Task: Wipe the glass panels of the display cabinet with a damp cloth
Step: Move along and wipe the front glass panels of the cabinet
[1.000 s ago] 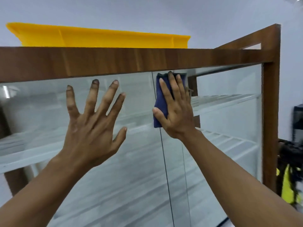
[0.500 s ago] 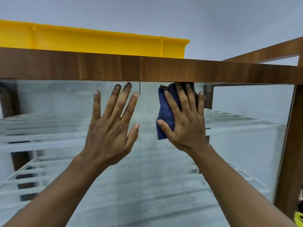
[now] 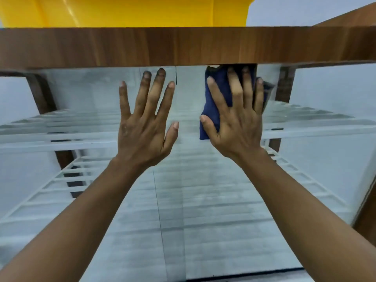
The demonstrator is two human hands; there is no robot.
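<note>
The display cabinet has a brown wooden top rail (image 3: 183,45) and a front glass panel (image 3: 183,210) that fills most of the view. My right hand (image 3: 236,119) lies flat with straight fingers on a dark blue cloth (image 3: 211,102), pressing it against the glass just under the rail. My left hand (image 3: 144,123) is spread flat on the glass to the left of the cloth, fingers apart, holding nothing. A vertical seam between panes runs down between my forearms.
A yellow plastic tray (image 3: 126,11) sits on top of the cabinet. White slatted shelves (image 3: 61,137) show through the glass. Brown wooden posts (image 3: 42,94) stand at the back left and right.
The view has moved closer and more squarely onto the front glass. Both hands stay flat on it, the cloth still just under the rail, now right of the seam.
</note>
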